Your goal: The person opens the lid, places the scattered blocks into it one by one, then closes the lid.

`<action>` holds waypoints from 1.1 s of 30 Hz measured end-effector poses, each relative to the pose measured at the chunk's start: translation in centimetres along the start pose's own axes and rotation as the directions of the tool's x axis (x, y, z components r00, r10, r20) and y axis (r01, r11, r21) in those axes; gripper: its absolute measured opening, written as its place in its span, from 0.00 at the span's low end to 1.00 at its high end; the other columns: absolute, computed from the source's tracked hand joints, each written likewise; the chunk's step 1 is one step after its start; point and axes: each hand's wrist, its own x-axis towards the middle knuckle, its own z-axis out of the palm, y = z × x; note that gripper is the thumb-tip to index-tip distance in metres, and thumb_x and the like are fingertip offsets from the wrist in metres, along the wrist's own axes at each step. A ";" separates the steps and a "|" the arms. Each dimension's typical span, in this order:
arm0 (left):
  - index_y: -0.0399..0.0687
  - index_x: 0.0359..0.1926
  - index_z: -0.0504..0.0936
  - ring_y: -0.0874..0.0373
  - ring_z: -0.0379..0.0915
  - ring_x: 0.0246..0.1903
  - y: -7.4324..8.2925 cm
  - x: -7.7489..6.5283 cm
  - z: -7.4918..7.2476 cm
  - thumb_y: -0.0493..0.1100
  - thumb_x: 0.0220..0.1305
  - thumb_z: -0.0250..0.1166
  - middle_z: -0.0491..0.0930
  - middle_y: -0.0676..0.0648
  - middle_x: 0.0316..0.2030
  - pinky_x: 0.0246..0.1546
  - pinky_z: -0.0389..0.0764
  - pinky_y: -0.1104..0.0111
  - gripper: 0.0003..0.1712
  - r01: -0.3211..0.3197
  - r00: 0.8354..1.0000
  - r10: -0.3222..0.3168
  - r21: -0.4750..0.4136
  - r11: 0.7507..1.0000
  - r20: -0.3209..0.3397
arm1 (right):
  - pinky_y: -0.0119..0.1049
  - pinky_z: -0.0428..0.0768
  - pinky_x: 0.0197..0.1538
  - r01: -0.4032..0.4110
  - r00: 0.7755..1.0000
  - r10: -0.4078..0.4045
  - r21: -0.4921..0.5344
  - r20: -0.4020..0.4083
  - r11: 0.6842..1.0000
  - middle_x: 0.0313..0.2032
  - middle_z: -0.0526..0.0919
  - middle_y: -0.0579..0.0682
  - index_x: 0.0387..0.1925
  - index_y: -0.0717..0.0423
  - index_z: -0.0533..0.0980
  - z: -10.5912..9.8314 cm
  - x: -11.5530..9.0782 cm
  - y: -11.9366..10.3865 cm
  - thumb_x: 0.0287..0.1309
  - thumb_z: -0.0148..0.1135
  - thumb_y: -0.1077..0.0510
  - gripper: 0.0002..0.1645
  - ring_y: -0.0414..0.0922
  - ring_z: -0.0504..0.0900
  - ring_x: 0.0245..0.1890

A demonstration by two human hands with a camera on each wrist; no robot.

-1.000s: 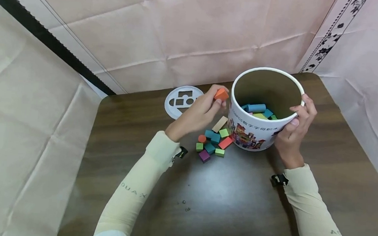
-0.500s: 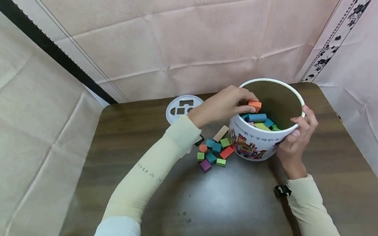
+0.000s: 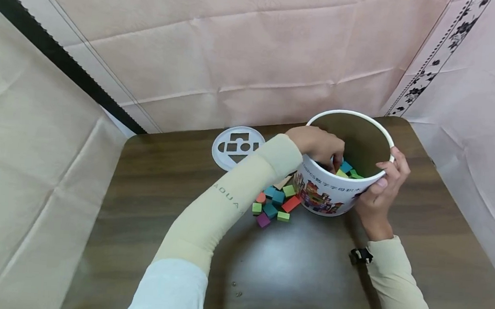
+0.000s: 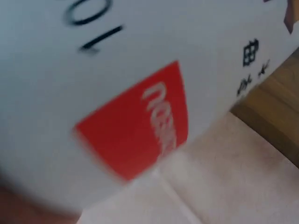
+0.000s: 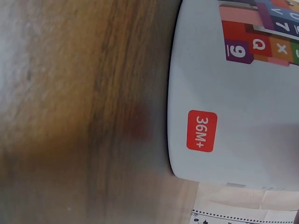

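Observation:
A white printed bucket (image 3: 327,191) with colored wooden blocks (image 3: 346,168) inside stands tilted on the table. My right hand (image 3: 383,190) grips its right side, fingers over the rim and thumb outside. My left hand (image 3: 319,144) reaches over the left rim into the bucket, fingers pointing down among the blocks. Its fingertips are mostly hidden, and I cannot tell whether they still hold the orange block. The left wrist view is filled by the bucket's outer wall (image 4: 205,56) with a red label. In the right wrist view the bucket's lower wall (image 5: 187,88) shows.
Left of the bucket lies a loose cluster of blocks (image 3: 271,210), red, green, teal and purple, on the brown wooden table (image 3: 299,273). A white lid (image 3: 221,153) with shaped cutouts lies behind the left forearm. Pale cloth walls (image 3: 220,52) border the back and sides.
My left hand has carried an orange block from beside the bucket over its rim and down inside, where the block is lost from clear sight. The right hand keeps its grip on the bucket.

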 end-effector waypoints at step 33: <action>0.56 0.55 0.81 0.66 0.70 0.43 -7.9 -11.7 17.1 0.44 0.67 0.60 0.74 0.56 0.48 0.46 0.74 0.72 0.16 0.007 0.901 -0.068 -0.143 0.990 -0.428 | 0.52 0.63 0.65 -0.036 0.999 0.038 0.071 -0.036 0.997 0.57 0.68 0.58 0.37 0.63 0.67 0.7 0.3 -0.4 0.66 0.39 0.30 0.38 0.54 0.67 0.60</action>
